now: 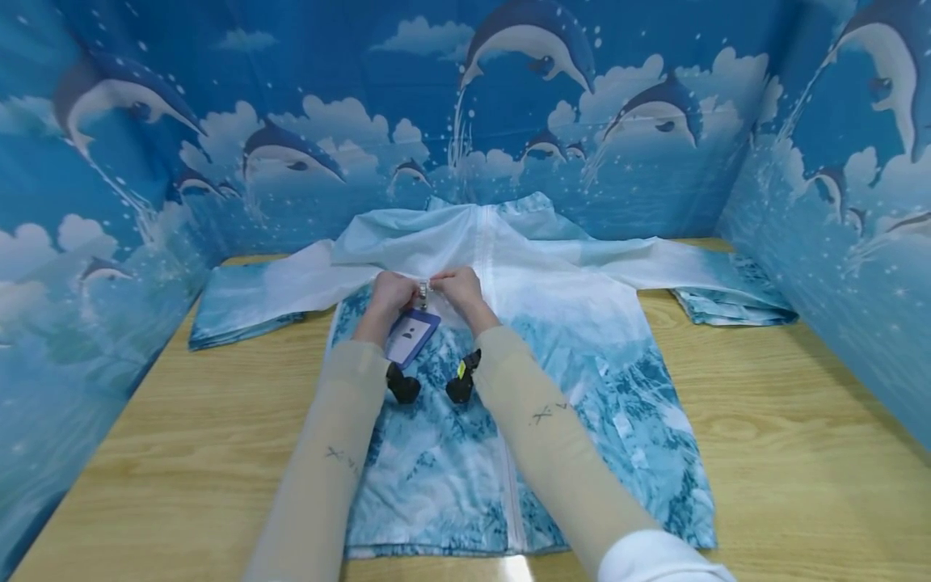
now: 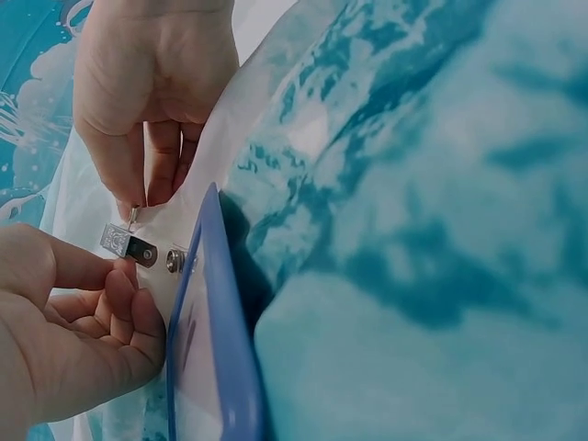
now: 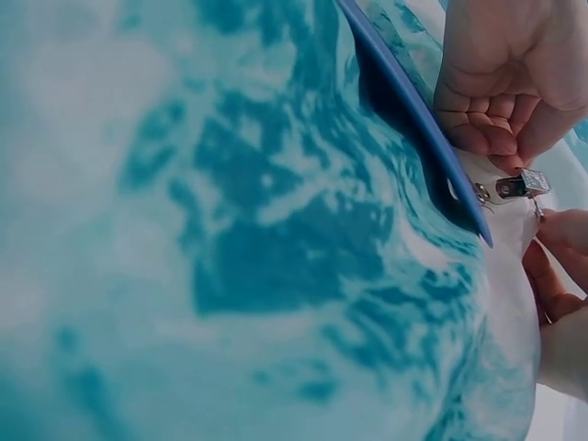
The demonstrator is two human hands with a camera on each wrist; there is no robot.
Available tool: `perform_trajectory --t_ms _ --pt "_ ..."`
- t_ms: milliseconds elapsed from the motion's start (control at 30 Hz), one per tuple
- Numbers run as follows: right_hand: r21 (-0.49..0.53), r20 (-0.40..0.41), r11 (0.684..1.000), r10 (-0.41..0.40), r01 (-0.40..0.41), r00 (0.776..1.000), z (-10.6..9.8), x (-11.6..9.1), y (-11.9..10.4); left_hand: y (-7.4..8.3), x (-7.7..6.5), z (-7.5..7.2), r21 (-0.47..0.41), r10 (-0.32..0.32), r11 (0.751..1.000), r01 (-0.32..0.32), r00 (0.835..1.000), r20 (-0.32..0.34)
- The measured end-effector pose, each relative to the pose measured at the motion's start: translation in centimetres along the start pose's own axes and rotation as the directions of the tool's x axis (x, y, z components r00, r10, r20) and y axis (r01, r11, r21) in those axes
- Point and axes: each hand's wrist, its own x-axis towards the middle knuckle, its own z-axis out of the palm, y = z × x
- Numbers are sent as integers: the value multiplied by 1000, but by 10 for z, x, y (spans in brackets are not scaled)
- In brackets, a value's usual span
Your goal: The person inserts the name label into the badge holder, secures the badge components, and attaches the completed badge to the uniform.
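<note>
A zip-front jacket point(image 1: 582, 323) in white and blue lies spread on the table, front up. Over its chest, on the left of the zip, hangs a name badge point(image 1: 412, 338) with a blue-purple frame, tilted. A metal badge clip point(image 2: 115, 241) joins it by a strap with a snap point(image 2: 174, 261). My left hand point(image 1: 393, 291) pinches the clip between thumb and fingers. With the fingertips of my right hand point(image 1: 458, 287) I pinch the thin pin point(image 3: 538, 211) at the clip's back, close over the white cloth; the pin's tip is hidden.
The jacket's sleeves stretch to both sides, their ends point(image 1: 247, 303) folded over. Wood-look table point(image 1: 800, 453) shows around the jacket. Dolphin-printed curtains point(image 1: 349, 97) close off the back and sides. A black wrist camera point(image 1: 402, 385) sits on each wrist.
</note>
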Motion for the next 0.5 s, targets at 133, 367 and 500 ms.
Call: perform_trajectory --t_ms 133,367,500 --pt "-2 -4 1000 0 0 1000 1 -1 0 0 1 2 0 -8 1000 8 1000 -12" --pt "-65 -31 998 -27 25 999 1 0 -1 -1 1 3 -30 9 1000 -9 1000 -18" --pt "-52 -25 998 -24 23 999 2 -1 -2 -1 0 3 -28 6 1000 -7 1000 -18"
